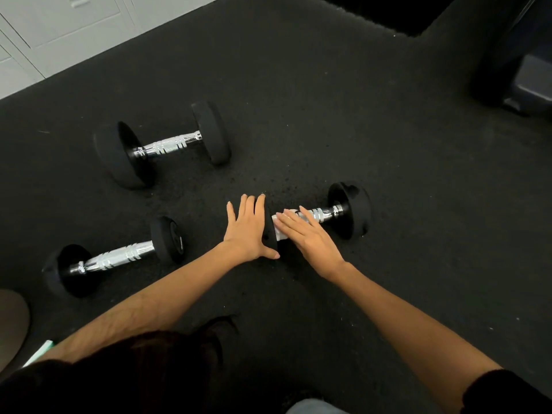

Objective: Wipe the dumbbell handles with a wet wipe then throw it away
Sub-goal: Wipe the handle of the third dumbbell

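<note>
My flat, open left hand (pixel 249 231) steadies the heavy dumbbell (pixel 348 210) while my open right hand (pixel 307 237) presses the limp wet wipe (pixel 280 231) onto its hard, slick handle (pixel 321 215).

A gym: speckled black rubber floor (pixel 328 115), three black-ended chrome-handled dumbbells (pixel 162 144), grey metal lockers (pixel 59 25) upper left.

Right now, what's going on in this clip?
A person is cleaning dumbbells laid out on a dark rubber floor. The right hand presses a white wet wipe flat onto the chrome handle of the right-most dumbbell, while the left hand lies open against its near weight head, apparently steadying it. Two other dumbbells, one further back and one nearer on the left, lie untouched. No bin is in view.
</note>
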`<state>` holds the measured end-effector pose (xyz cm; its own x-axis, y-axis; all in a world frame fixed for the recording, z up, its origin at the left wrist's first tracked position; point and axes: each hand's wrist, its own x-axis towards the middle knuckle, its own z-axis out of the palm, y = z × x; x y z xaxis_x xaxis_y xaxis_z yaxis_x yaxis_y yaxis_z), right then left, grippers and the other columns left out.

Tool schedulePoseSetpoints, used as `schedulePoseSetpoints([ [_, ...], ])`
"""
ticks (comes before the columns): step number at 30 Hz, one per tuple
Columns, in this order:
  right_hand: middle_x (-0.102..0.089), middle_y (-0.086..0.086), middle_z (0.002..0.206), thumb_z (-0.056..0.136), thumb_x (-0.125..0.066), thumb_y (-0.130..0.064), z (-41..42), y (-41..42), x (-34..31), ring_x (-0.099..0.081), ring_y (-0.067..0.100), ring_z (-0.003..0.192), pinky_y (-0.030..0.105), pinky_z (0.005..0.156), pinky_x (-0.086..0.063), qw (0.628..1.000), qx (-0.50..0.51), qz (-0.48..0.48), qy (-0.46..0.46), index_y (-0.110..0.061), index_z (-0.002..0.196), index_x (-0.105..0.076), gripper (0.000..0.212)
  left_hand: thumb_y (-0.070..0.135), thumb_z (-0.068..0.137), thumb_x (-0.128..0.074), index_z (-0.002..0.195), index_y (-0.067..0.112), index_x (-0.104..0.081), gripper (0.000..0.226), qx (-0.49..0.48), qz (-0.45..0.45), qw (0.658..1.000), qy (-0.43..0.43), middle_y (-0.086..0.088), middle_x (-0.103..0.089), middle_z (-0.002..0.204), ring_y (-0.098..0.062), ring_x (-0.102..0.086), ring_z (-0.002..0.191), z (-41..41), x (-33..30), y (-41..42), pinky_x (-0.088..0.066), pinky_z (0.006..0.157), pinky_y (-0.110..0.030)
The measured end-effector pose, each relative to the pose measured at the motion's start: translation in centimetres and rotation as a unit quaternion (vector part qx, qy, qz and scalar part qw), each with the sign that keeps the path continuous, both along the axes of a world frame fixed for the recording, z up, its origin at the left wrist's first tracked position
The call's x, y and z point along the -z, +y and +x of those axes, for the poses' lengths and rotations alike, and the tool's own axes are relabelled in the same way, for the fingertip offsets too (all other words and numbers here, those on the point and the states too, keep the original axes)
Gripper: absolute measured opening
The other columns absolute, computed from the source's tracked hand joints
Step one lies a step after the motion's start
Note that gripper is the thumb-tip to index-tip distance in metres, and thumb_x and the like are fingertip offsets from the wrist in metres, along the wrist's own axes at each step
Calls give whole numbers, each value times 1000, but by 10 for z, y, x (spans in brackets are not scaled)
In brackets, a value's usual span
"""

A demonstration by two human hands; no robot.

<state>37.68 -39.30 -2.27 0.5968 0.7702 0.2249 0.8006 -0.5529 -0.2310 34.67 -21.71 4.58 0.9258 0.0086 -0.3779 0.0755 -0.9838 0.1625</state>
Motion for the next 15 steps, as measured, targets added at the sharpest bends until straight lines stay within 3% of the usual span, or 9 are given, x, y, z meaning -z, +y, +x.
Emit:
schedulePoseSetpoints([
  [5,-48,6,142,70,-70,18,15,-24,1,-41,21,134,43,118,-20,999,-36,16,6,-10,136,-49,75,59,64,-75,149,5,5,129,8,-19,1000,-1,-12,-5,156,-30,4,146,1,-1,4,2,116,-55],
  [15,-50,10,140,82,-66,7,7,-12,5,-44,25,132,46,114,-28,998,-17,67,6,-4,135,-49,56,53,61,-80,149,3,-2,128,18,-49,999,-15,-13,-13,155,-28,-7,145,6,-1,7,-4,118,-50],
])
